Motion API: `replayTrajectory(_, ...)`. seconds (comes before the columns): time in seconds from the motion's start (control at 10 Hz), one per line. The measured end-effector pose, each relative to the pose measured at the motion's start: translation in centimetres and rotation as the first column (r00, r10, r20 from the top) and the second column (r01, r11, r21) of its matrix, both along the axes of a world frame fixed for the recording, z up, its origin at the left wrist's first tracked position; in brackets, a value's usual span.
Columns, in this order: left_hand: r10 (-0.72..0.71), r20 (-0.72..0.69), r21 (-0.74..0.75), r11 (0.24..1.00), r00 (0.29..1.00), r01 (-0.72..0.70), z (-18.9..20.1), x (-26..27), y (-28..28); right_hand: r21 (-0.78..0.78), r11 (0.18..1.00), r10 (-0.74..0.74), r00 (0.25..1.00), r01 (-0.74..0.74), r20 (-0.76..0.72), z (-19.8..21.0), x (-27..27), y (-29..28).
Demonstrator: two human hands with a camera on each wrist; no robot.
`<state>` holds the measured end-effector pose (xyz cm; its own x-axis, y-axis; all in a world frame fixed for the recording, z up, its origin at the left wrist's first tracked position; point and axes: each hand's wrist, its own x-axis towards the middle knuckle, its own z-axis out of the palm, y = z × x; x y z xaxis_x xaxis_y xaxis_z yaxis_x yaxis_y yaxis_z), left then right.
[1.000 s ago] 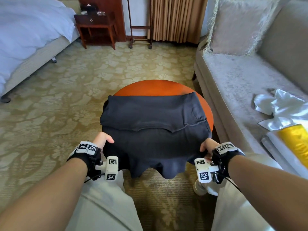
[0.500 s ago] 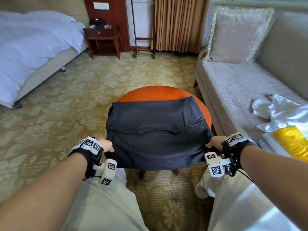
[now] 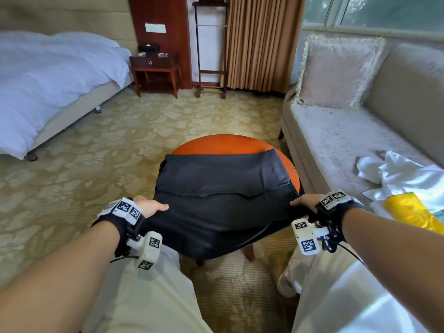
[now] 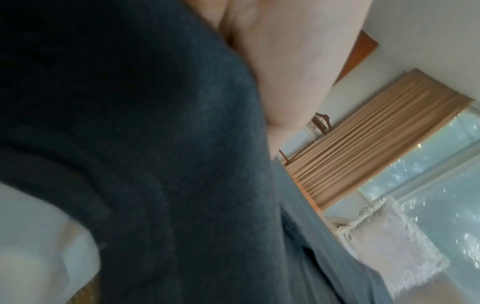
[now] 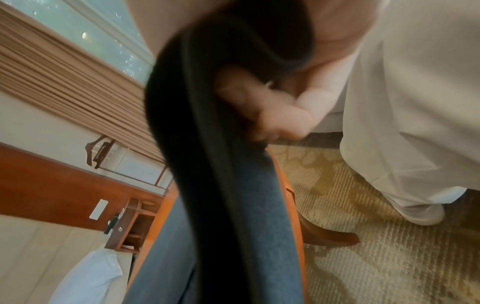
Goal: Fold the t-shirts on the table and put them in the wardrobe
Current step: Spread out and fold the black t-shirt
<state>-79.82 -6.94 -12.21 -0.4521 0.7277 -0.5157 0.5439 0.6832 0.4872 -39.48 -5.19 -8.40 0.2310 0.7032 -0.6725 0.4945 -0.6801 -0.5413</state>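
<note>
A dark grey t-shirt [image 3: 223, 186], partly folded, lies across a small round orange-brown table [image 3: 223, 144]; its near part is lifted off the table edge towards me. My left hand [image 3: 150, 207] grips the shirt's near left corner, thumb on top. My right hand [image 3: 304, 203] grips the near right corner. In the right wrist view my fingers [image 5: 280, 115] curl under the dark cloth [image 5: 228, 164]. The left wrist view shows my palm [image 4: 285, 61] against the cloth [image 4: 155, 164]. No wardrobe is in view.
A sofa [image 3: 341, 140] with a fringed cushion [image 3: 336, 73] stands close on the right, with white cloth [image 3: 403, 174] and a yellow item [image 3: 413, 212] on its seat. A bed [image 3: 48, 87] lies at the left, a nightstand [image 3: 156, 70] and curtains [image 3: 259, 42] beyond. Patterned carpet lies around the table.
Both hands have risen and drawn the shirt's hanging near edge up and towards me, so it is stretched taut instead of drooping. My head has tilted up, showing more of the room.
</note>
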Motion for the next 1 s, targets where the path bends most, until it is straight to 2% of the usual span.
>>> replayTrajectory(0.1, 0.050, 0.146, 0.031, 0.998, 0.988, -0.055, 0.9, -0.8, 0.1, 0.053, 0.982, 0.171, 0.972, -0.182, 0.160, 0.8, 1.1, 0.5)
replayTrajectory(0.2, 0.056, 0.243, 0.065, 0.995, 0.968, -0.074, 2.1, -1.2, -0.1, 0.104, 0.929, 0.303, 0.890, -0.356, 0.341, 2.1, 1.6, 0.9)
replayTrajectory(0.3, 0.044, 0.372, 0.187, 0.975, 0.927, -0.121, 3.0, -0.7, -0.3, 0.201, 0.911, 0.270, 0.890, -0.359, 0.367, 3.2, 1.8, 1.6)
replayTrajectory(0.4, 0.058, 0.464, 0.221, 0.959, 0.884, -0.179, 3.6, -1.1, 0.1, 0.305, 0.927, 0.135, 0.953, -0.219, 0.272, 3.4, 2.0, 2.6)
replayTrajectory(0.5, 0.080, 0.405, 0.215, 0.960, 0.911, -0.180, 3.4, -2.1, 1.0, 0.328, 0.907, -0.188, 0.952, 0.263, -0.243, 1.9, 3.2, 5.0)
replayTrajectory(0.6, 0.101, 0.412, 0.183, 0.964, 0.906, -0.191, 1.9, -4.4, 3.0, 0.342, 0.873, -0.261, 0.926, 0.346, -0.272, 1.9, 3.5, 6.1)
replayTrajectory(0.7, 0.140, 0.488, 0.142, 0.961, 0.862, -0.237, 4.6, -3.0, 2.8, 0.314, 0.814, -0.380, 0.857, 0.489, -0.350, 2.3, 3.6, 7.5)
replayTrajectory(0.8, 0.143, 0.569, 0.151, 0.950, 0.810, -0.273, 6.1, -1.8, 3.2, 0.331, 0.829, -0.317, 0.867, 0.450, -0.384, 2.2, 3.4, 9.2)
replayTrajectory(0.9, 0.186, 0.636, 0.169, 0.913, 0.749, -0.371, 6.2, -1.4, 4.7, 0.371, 0.829, -0.287, 0.888, 0.419, -0.361, 2.6, 3.2, 10.5)
replayTrajectory(1.0, 0.230, 0.650, 0.142, 0.900, 0.724, -0.413, 5.9, -1.6, 6.5, 0.477, 0.804, -0.217, 0.923, 0.354, -0.319, 1.7, 3.2, 13.3)
